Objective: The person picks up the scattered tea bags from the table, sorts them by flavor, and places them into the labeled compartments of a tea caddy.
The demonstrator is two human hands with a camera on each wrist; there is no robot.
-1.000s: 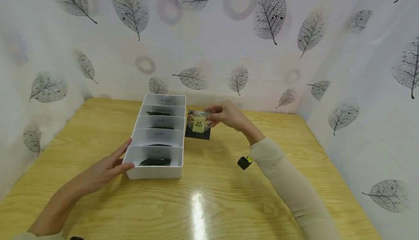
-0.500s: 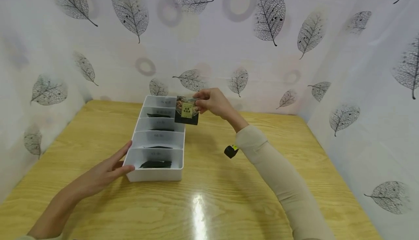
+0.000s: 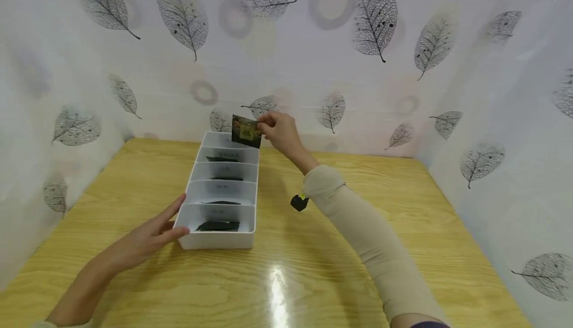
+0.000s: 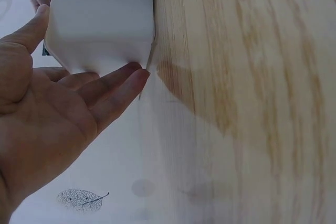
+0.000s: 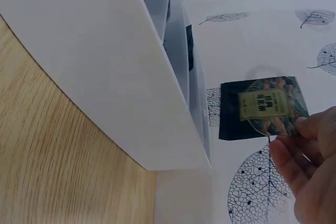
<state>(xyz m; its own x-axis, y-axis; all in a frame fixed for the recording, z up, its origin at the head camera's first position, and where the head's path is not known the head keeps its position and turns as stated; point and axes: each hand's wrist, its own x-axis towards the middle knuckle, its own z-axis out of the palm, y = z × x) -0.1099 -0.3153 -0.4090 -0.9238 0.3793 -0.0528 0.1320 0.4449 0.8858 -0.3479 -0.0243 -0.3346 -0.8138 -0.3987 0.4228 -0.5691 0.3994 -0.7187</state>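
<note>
A dark square tea bag sachet (image 3: 245,131) with a yellow-green label is pinched at its right edge between the thumb and fingers of my right hand (image 3: 282,133). It hangs tilted above the rearmost compartment of a long white divided box (image 3: 218,240); in the right wrist view the tea bag sachet (image 5: 262,107) is apart from the box (image 5: 126,77). My left hand (image 3: 144,237) rests against the box's front left corner, fingers nearly straight along the wall and thumb at the front rim. The left wrist view shows the left hand's fingertips (image 4: 139,77) touching the box.
Dark flat sachets (image 3: 218,225) lie in several nearer compartments, each with faint writing on its divider. A small black object (image 3: 299,203) with a yellow-green part is by the right sleeve. A leaf-patterned curtain (image 3: 304,59) surrounds the wooden table (image 3: 340,278).
My right hand has lifted the tea bag sachet and carried it left and back, from beside the box to above its rear compartment. The left hand has stayed at the box's corner.
</note>
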